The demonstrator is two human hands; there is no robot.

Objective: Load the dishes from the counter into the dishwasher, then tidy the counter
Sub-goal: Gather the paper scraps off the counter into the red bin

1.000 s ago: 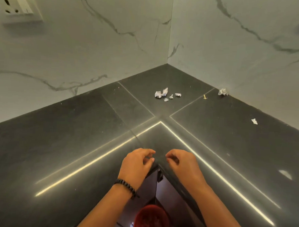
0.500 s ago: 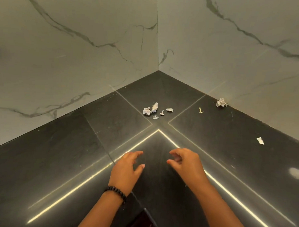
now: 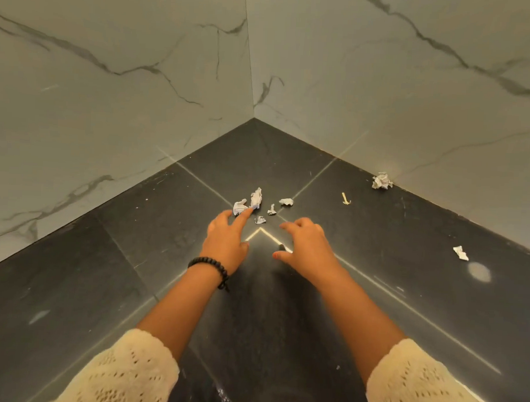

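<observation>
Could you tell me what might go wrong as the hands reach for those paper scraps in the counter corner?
The left hand could scatter the small cluster of scraps instead of gathering it. The scraps by the right wall and further right lie apart and might be missed, like the yellowish sliver.

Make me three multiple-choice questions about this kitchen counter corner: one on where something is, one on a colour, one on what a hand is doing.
1. Where does the crumpled paper ball lie?
A. against the right wall
B. in a sink
C. on a plate

2. What colour is the bracelet on the left wrist?
A. red
B. black
C. white

3. What is the left hand doing?
A. gripping a cup
B. resting in a fist
C. reaching a finger to the paper scraps

Answers: 1 A, it sits at the foot of the wall; 2 B, dark beads; 3 C, the forefinger tip meets a scrap while the right hand hovers open.
</observation>
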